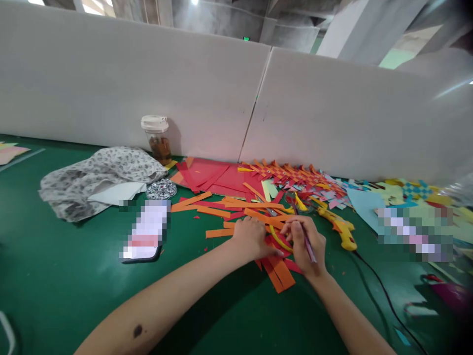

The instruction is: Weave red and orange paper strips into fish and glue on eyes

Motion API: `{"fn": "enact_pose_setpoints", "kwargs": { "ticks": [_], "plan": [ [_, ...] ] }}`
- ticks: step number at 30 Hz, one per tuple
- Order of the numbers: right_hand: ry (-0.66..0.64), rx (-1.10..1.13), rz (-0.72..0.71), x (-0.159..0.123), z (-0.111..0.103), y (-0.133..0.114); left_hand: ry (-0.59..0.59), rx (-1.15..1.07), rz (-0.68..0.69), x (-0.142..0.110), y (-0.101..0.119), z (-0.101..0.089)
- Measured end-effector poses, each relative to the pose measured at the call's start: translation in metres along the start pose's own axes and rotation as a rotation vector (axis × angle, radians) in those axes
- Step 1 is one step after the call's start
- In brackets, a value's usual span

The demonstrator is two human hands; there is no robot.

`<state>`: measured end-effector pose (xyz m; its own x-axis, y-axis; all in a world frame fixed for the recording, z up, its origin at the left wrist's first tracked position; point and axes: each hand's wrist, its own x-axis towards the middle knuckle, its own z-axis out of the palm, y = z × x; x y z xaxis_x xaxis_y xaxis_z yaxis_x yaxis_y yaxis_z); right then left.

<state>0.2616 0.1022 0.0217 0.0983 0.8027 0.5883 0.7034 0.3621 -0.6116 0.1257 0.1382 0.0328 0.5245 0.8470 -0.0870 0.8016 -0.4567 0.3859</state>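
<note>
My right hand (306, 244) is closed around a slim purple pen or pencil (309, 245), which slants across the fingers. My left hand (252, 239) lies over orange and red paper strips (281, 271), pressing them against the table with its fingers curled and thumb pointing right. Between the hands runs a curved yellow band (280, 239), its ends partly covered. More loose orange strips (213, 212) spread to the left of and behind my left hand. What sits right beneath my left fingers is hidden.
A yellow glue gun (342, 229) with a black cord lies right of my right hand. Red sheets (221, 177) and woven orange paper pieces (288, 173) lie behind. Leftward are a phone (146, 231), a patterned cloth (99, 172) and a lidded cup (158, 140). A white partition (166, 74) closes the back.
</note>
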Motion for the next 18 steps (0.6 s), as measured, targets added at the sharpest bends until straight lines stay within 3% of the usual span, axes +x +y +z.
{"fn": "enact_pose_setpoints", "kwargs": {
  "ticks": [3, 5, 8, 13, 18],
  "plan": [
    [0.073, 0.110, 0.131, 0.001, -0.002, 0.005, -0.018, 0.029, -0.023, 0.004, 0.003, 0.003],
    [0.046, 0.081, 0.169, 0.003, -0.003, 0.006, -0.046, 0.006, -0.039, 0.005, 0.004, 0.002],
    [-0.025, 0.005, 0.165, 0.005, -0.002, 0.005, -0.090, -0.033, -0.061, 0.006, 0.007, -0.003],
    [-0.025, -0.025, 0.147, 0.005, -0.001, 0.010, -0.123, -0.076, -0.051, 0.005, 0.011, -0.011],
    [0.005, -0.034, 0.160, 0.005, -0.004, 0.013, -0.072, -0.124, 0.011, -0.005, -0.014, -0.034]
  ]
}}
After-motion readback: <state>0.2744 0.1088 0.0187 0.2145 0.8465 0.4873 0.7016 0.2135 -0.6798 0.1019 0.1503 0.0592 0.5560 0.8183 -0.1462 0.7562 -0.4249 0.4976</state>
